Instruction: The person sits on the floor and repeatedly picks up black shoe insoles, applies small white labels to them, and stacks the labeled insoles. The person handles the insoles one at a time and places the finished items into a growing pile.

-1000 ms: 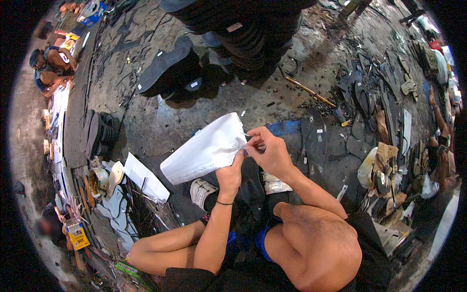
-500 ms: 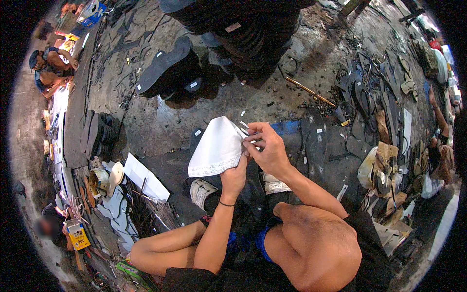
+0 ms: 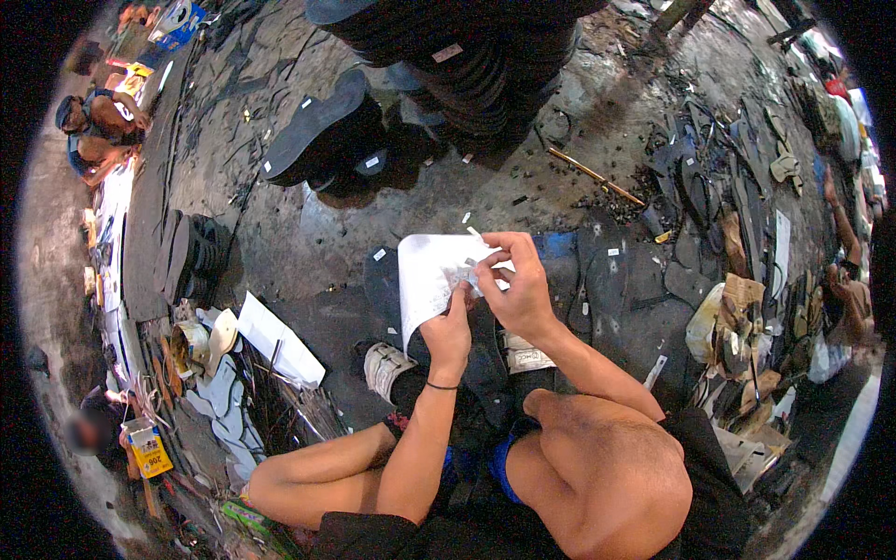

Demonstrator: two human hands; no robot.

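My left hand (image 3: 448,331) grips the lower edge of a white paper sheet (image 3: 425,271) with small print on it, thumb on top. The sheet droops to the left of the thumb. At its right edge, my right hand (image 3: 516,287) is closed in a pinch. A small white strip (image 3: 475,233) sticks out by its fingertips; whether the fingers hold it or the sheet's edge is hard to make out. Below lie dark shoe soles, one at left (image 3: 381,280) bearing a small white label (image 3: 379,254) and one at right (image 3: 602,289) with a similar label (image 3: 613,252).
Tall stacks of black soles (image 3: 467,103) stand ahead, beside a smaller pile (image 3: 317,131). A thin stick (image 3: 595,176) and rubber scraps lie on the floor. Cut offcuts and a white sheet (image 3: 280,341) are at left; more scraps (image 3: 733,327) at right. Other people sit at both sides.
The sheet has shifted right and turned, so its printed part now lies near my fingers. My left hand has moved slightly right; my right hand stays close to the sheet's edge.
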